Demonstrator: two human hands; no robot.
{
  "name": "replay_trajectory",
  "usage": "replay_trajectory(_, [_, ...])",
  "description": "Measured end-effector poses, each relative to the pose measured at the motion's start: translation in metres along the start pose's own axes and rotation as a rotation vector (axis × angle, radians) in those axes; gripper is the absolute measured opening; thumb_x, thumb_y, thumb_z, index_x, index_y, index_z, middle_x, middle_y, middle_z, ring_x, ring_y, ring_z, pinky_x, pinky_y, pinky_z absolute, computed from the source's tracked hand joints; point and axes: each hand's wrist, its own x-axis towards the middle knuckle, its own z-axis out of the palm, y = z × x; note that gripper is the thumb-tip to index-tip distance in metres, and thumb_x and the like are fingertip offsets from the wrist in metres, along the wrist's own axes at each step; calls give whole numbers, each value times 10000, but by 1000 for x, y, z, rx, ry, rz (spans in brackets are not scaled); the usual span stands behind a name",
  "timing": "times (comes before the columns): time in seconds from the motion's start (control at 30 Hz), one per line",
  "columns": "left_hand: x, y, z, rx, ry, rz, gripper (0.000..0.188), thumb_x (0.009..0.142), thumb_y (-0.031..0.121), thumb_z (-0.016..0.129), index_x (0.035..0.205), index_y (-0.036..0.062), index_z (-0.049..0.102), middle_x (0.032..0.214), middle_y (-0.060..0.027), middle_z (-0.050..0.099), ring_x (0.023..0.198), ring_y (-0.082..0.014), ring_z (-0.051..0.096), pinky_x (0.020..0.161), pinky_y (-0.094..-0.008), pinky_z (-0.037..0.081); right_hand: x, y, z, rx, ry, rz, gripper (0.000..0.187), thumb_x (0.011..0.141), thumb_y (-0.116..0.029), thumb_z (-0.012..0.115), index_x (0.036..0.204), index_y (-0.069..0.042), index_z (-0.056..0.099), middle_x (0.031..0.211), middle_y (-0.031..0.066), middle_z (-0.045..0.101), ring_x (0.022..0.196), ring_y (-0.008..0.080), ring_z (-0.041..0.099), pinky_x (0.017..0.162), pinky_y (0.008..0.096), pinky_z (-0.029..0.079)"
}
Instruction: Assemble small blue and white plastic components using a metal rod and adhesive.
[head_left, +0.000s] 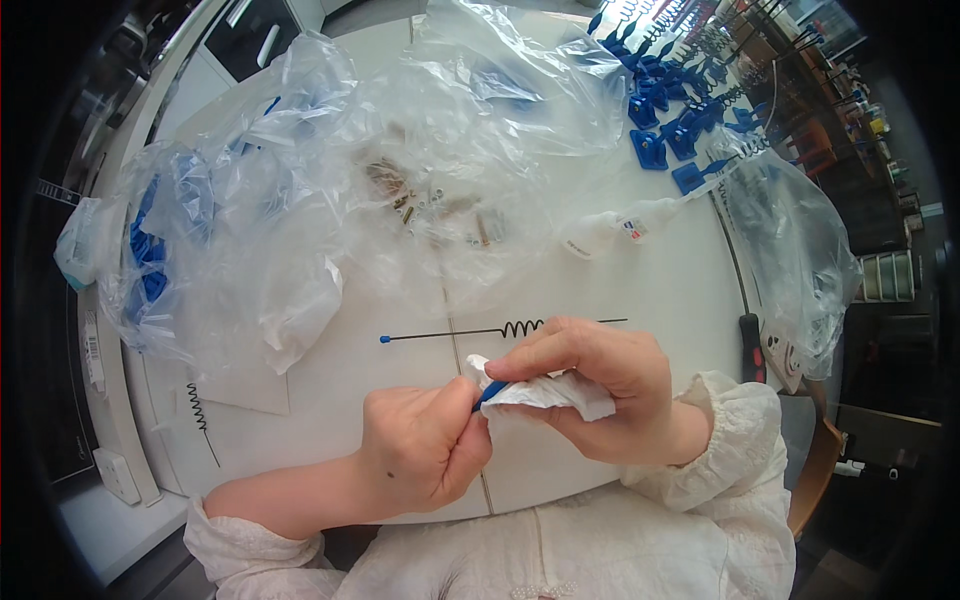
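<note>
Crosswise, both hands' fingers (470, 395) pinch blue piece (490, 392), tissue-wrapped (550, 392), tilted up-left.

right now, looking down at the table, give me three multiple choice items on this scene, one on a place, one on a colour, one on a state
1. Where does the thin wire with a coiled middle lie?
A. on the table just beyond the hands
B. inside a plastic bag
C. on the person's lap

2. What colour is the small part pinched between the hands?
A. red
B. blue
C. yellow

3. How is the white tissue held?
A. lying flat on the table
B. crumpled in the right hand against the part
C. folded under the left hand

Answers:
1 A, the wire rests on the white table past the knuckles, outside the bags.
2 B, a blue piece shows between thumb and tissue.
3 B, the right hand's fingers wrap the bunched tissue, which meets the blue part.
</note>
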Motion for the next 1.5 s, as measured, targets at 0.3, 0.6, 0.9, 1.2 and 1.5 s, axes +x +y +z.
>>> replay_trajectory(0.3, [1, -4, 0, 133, 11, 104, 104, 757, -8, 617, 784, 17, 520, 544, -51, 461, 396, -217, 457, 378, -345, 340, -3, 3, 0, 42, -80, 102, 313, 741, 93, 779, 1031, 16, 688, 939, 123, 717, 827, 180, 696, 706, 262, 536])
replay_trajectory(0.6, [3, -3, -1, 99, -10, 77, 108, 766, -9, 614, 767, 18, 510, 539, -49, 465, 389, -218, 456, 376, -343, 338, -1, -1, -2, 87, -87, 109, 331, 747, 123, 753, 1052, 14, 686, 955, 115, 717, 826, 185, 695, 730, 275, 548])
replay_trajectory(0.9, [5, 4, -8, -152, -34, -92, 87, 878, 8, 564, 803, 7, 519, 545, -62, 462, 401, -214, 450, 402, -337, 350, 2, -6, -2, 48, -74, 111, 317, 776, 139, 727, 1067, 26, 671, 951, 120, 708, 910, 190, 702, 791, 286, 558])
replay_trajectory(1.2, [-2, 2, -8, -481, 45, -398, 154, 980, 72, 499, 842, 8, 526, 553, -12, 417, 477, -82, 355, 438, -280, 301, 10, -10, -17, -12, -29, -11, 247, 749, 146, 662, 966, 29, 682, 1072, 139, 671, 950, 190, 684, 792, 278, 559])
replay_trajectory(1.5, [1, 2, -6, -465, 58, -407, 192, 953, 75, 570, 778, 5, 535, 560, 2, 425, 504, -54, 361, 443, -262, 308, 2, -3, -8, 197, 16, 131, 137, 834, 101, 653, 958, 46, 676, 1136, 145, 639, 1054, 193, 651, 862, 257, 542])
